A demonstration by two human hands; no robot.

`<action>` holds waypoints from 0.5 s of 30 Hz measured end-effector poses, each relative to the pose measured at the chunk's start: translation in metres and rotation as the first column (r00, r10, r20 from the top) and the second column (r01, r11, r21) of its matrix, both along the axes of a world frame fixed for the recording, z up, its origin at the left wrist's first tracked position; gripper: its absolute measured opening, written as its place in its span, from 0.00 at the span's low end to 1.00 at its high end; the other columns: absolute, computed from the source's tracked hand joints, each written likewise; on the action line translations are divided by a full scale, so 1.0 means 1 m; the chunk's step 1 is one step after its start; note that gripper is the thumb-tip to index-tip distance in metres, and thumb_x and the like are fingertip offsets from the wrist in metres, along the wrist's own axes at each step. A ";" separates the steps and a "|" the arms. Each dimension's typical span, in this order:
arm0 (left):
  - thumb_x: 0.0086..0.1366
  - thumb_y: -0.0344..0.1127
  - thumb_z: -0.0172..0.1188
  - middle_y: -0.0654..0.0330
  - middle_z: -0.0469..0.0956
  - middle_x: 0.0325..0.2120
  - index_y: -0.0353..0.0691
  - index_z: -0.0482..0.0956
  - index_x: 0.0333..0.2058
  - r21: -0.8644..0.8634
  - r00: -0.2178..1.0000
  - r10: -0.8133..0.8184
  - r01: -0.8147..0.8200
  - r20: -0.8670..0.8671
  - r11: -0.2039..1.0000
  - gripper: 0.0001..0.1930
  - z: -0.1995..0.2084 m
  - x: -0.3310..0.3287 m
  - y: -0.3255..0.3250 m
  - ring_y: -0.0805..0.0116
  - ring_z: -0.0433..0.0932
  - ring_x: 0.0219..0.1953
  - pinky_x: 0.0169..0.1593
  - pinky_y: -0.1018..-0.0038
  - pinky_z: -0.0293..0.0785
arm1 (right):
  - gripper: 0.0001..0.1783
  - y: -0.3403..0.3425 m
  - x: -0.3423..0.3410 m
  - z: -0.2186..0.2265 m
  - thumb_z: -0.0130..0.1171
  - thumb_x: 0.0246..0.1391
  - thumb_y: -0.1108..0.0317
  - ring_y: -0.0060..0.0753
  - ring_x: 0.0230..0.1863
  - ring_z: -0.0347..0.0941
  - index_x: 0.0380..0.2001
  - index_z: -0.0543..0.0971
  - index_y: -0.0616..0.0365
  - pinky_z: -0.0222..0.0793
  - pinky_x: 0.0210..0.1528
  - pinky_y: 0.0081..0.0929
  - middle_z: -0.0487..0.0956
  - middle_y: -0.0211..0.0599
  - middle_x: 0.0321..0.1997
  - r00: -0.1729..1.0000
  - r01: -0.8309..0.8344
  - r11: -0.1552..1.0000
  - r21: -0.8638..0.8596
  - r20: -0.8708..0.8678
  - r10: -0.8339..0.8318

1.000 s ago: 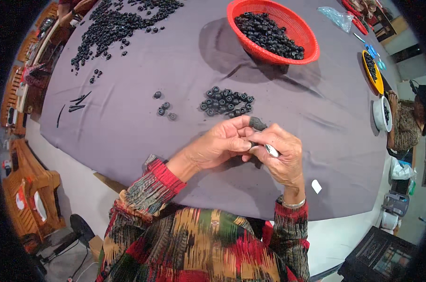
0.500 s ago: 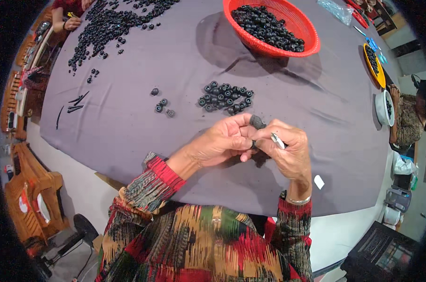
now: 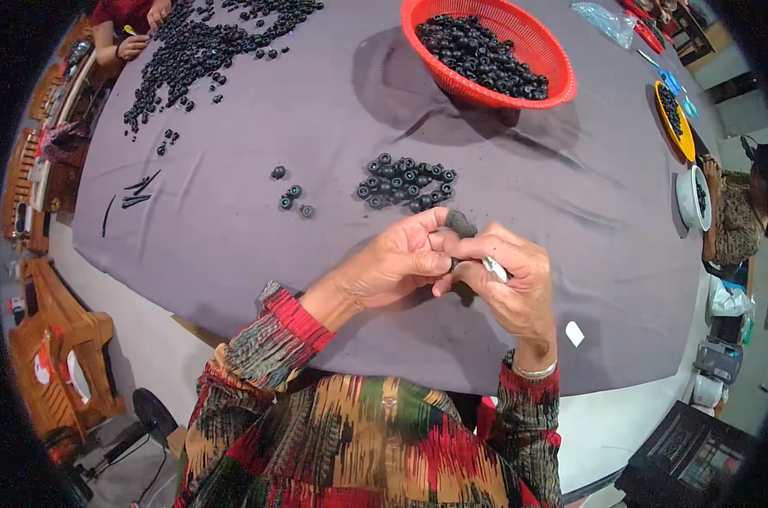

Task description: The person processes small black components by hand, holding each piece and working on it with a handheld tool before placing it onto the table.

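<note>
My left hand point(image 3: 401, 258) pinches a small black rubber-like part point(image 3: 454, 264) between thumb and fingers; most of it is hidden. A dark cover point(image 3: 461, 223) wraps the tip of the left index finger. My right hand point(image 3: 519, 279) is closed around a slim tool with a white end point(image 3: 496, 269), its working tip out of sight, and its fingers meet the left ones at the part. Just beyond the hands lies a cluster of round black parts with ring-shaped openings point(image 3: 405, 180). A few similar parts point(image 3: 291, 192) sit to its left.
A red plastic basket point(image 3: 562, 80) of black parts stands at the far side. Loose black pieces point(image 3: 193, 63) spread far left, near another person's hand point(image 3: 132, 46). Thin black strips point(image 3: 135, 190) lie left. At right are a yellow tray point(image 3: 685, 144), a white bowl point(image 3: 684, 199) and another person.
Both hands have shifted very slightly, and the right hand with its white-ended tool has turned a little. At far left, the other person's second hand has come further into view.
</note>
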State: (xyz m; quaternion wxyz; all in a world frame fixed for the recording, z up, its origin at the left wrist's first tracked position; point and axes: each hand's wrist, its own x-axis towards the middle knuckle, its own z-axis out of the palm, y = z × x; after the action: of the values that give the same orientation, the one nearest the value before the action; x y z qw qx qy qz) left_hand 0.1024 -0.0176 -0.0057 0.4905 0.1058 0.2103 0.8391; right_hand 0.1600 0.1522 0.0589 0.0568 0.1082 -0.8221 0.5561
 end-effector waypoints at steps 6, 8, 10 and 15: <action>0.59 0.31 0.64 0.62 0.75 0.38 0.40 0.62 0.52 0.003 0.998 -0.043 0.043 0.034 0.999 0.26 0.000 0.000 0.000 0.74 0.76 0.30 0.33 0.79 0.74 | 0.06 -0.001 0.001 0.000 0.62 0.48 0.79 0.18 0.24 0.68 0.31 0.83 0.63 0.60 0.24 0.18 0.74 0.31 0.23 0.992 0.053 0.988 -0.145 0.119 -0.036; 0.59 0.32 0.64 0.63 0.75 0.37 0.40 0.63 0.52 0.005 0.999 -0.036 0.036 0.015 0.999 0.25 0.002 -0.002 0.001 0.74 0.76 0.31 0.33 0.79 0.74 | 0.06 -0.001 0.000 -0.001 0.62 0.48 0.79 0.18 0.24 0.68 0.31 0.83 0.62 0.60 0.24 0.17 0.74 0.31 0.22 0.992 0.063 0.989 -0.134 0.116 -0.047; 0.59 0.33 0.65 0.64 0.75 0.37 0.40 0.64 0.51 0.008 1.000 -0.028 0.028 -0.007 1.000 0.24 0.005 -0.003 0.001 0.74 0.76 0.32 0.33 0.79 0.74 | 0.08 -0.002 0.001 -0.002 0.63 0.46 0.79 0.21 0.23 0.70 0.32 0.83 0.61 0.63 0.26 0.19 0.75 0.32 0.25 0.987 0.160 0.987 0.030 -0.027 -0.159; 0.59 0.36 0.66 0.67 0.75 0.36 0.42 0.65 0.48 -0.048 0.990 0.140 -0.138 0.034 0.989 0.22 0.002 -0.001 -0.001 0.76 0.76 0.35 0.36 0.78 0.75 | 0.15 -0.018 0.002 -0.005 0.63 0.42 0.82 0.26 0.24 0.74 0.36 0.83 0.59 0.70 0.26 0.23 0.76 0.34 0.28 0.950 0.220 0.948 0.229 -0.272 -0.155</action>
State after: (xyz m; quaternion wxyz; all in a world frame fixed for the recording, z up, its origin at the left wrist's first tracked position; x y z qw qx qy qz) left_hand 0.1016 -0.0185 -0.0039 0.4368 0.0640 0.2272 0.8680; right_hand 0.1621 0.1345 0.0540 0.1988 0.1049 -0.8799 0.4187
